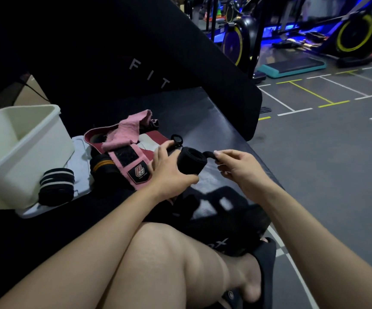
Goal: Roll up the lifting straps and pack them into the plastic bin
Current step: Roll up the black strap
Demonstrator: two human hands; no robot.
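Observation:
My left hand [168,172] grips a rolled black lifting strap [191,161] above the black bench. My right hand [236,166] pinches the strap's loose black end [209,155] just to the right of the roll. A white plastic bin [20,150] stands at the left, and what I see of its inside is bare. In front of the bin lies a rolled black strap with white stripes [56,186]. Between bin and hands sits a pile of pink and maroon straps [124,148] and a black strap with orange stripes [102,165].
The bin's white lid [80,159] lies flat under the bin and the straps. A black padded backrest [136,52] rises behind the bench. My bare crossed leg [169,264] fills the foreground. Gym floor with painted lines and exercise bikes [354,34] lie to the right.

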